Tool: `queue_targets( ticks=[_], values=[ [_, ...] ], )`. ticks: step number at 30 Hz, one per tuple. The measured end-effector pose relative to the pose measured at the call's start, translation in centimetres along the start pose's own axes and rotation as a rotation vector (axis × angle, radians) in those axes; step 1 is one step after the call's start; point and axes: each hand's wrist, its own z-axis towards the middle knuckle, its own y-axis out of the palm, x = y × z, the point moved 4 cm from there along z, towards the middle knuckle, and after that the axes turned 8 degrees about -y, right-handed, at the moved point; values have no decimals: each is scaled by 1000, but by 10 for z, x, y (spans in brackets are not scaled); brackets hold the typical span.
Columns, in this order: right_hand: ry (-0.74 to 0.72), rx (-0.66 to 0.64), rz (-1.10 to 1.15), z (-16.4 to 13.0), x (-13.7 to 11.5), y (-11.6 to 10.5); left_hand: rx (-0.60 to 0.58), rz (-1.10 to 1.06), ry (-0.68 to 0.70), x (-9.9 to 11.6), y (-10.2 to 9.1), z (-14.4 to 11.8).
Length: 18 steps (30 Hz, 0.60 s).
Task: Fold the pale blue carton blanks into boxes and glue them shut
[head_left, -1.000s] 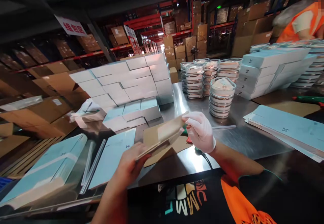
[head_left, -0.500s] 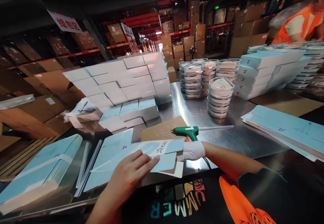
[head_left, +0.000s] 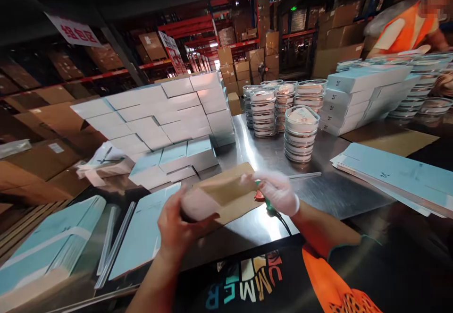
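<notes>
Cardboard piece (head_left: pixel 200 204), blurred, sits pinched in the left hand (head_left: pixel 177 223), to the left of the gloved right hand (head_left: pixel 278 192), whose smeared fingers leave its grip unclear. Likely light and stiff, it probably suits a hold along its edges.

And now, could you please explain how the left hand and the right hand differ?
The left hand is bare, while the right hand wears a white glove. The left hand holds a blurred pale piece; the right hand partly covers the green glue gun, and I cannot tell whether it grips anything. Both appear above the metal table.
</notes>
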Motion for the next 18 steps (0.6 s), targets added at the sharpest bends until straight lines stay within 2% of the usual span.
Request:
queue_targets(
  ticks=[2, 3, 5, 7, 9, 11, 15, 18],
  values=[
    [-25, 128, 39, 0, -2, -4, 97, -134, -249, -9, 3, -7],
    [-4, 146, 61, 0, 0, -1, 89, -231, -325, -8, 9, -12],
    [72, 22, 147, 0, 9, 18, -7, -423, -398, -2, 26, -24],
    [160, -72, 235, -2, 20, 35, -60, -517, -418, 2, 40, -36],
    [211, -93, 257, -4, 28, 43, -44, -505, -388, 0, 45, -42],
    [213, -110, 215, -5, 31, 44, -41, -447, -359, -8, 45, -44],
    [158, -163, 97, -1, 26, 39, -53, -357, -398, -25, 38, -42],
    [207, -177, 248, 5, 18, 46, -46, -355, -343, -24, 33, -43]
  ],
)
